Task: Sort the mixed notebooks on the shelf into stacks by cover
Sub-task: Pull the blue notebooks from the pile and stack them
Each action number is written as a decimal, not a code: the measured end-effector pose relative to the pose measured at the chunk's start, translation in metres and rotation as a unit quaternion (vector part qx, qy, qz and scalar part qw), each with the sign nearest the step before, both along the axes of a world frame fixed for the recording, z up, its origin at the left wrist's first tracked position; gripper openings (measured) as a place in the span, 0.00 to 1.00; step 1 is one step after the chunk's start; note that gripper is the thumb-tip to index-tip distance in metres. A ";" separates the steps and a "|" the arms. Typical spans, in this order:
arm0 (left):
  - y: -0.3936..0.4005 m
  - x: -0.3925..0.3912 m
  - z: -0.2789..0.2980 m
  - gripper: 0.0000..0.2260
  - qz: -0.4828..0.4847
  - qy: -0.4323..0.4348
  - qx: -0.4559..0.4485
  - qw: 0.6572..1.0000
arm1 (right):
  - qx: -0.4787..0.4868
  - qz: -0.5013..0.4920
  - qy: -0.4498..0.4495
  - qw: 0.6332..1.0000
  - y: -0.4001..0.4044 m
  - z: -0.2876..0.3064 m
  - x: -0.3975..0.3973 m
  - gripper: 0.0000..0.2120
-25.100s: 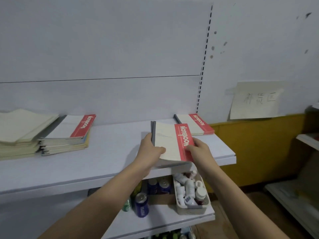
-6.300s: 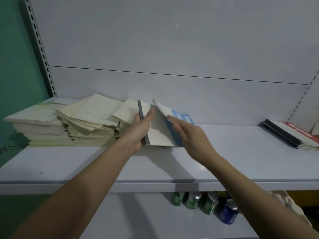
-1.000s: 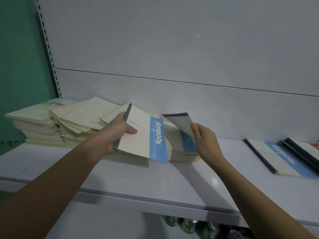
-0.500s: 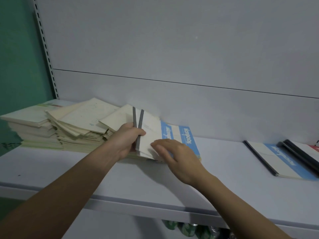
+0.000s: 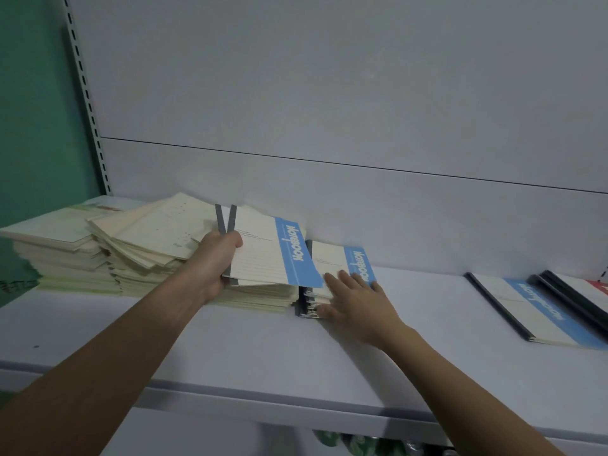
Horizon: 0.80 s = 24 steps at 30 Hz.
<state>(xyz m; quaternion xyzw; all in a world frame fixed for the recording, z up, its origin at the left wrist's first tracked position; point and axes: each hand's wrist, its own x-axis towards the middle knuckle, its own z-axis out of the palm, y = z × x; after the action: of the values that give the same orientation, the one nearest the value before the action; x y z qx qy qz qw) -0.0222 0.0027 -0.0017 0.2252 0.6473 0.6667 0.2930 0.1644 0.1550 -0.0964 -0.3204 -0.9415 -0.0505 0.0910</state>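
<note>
Setting: Pale grey shelf [image 5: 250,353] runs across the middle of the frame, with a grey back panel behind it and a green wall at the upper left.
Unsorted notebooks: cream-covered piles [image 5: 98,255] sit slumped and fanned at the left of the frame; the mixed stack [image 5: 260,296] lies just right of them, under the left hand's load.
Left hand: the left hand [image 5: 214,261], centre-left, has thumb on top and fingers curled beneath two blue-band notebooks [image 5: 266,255], held by their grey spines and tilted up off the pile.
Right hand: the right hand [image 5: 353,299], centre, lies flat with straight, spread fingers on a small blue-band stack [image 5: 339,268] standing just right of the mixed stack; it presses and holds nothing.
Sorted stacks: another blue-band notebook [image 5: 533,311] lies at the right of the frame, with black-spined notebooks [image 5: 572,296] beside it at the edge.
Step in hand: probably gathering blue-band covers from the mixed stack and moving them to their own pile.
Doing it well: keep the pinch near the spines so the two covers do not splay; slide the small stack with a flat palm, square to the back panel; check each cover's band colour before it joins a pile.
Risk: the fanned cream piles look loose, and a nudge from the left forearm could spill them.
</note>
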 end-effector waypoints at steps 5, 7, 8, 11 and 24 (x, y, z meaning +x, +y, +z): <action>-0.001 -0.008 0.001 0.10 0.005 0.003 0.000 1.000 | -0.056 0.012 -0.014 0.998 0.000 0.023 0.006 0.16; -0.003 -0.008 0.001 0.09 -0.003 0.004 -0.003 1.000 | -0.165 -0.015 0.017 0.986 0.000 0.035 0.011 0.21; -0.003 -0.008 0.002 0.09 -0.006 0.006 -0.005 1.000 | -0.202 -0.030 0.035 0.978 -0.002 0.040 0.012 0.23; -0.003 -0.009 0.001 0.08 -0.016 0.015 -0.007 1.000 | -0.135 -0.044 0.012 0.990 -0.013 0.045 0.011 0.19; -0.003 -0.008 -0.008 0.08 -0.065 0.011 0.000 0.998 | -0.113 -0.112 0.331 0.930 -0.025 0.051 0.016 0.17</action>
<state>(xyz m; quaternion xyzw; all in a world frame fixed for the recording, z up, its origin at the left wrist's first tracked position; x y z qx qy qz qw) -0.0306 -0.0007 -0.0099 0.2743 0.6347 0.6435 0.3283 0.1803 0.1298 -0.0452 -0.4306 -0.8153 0.1552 0.3546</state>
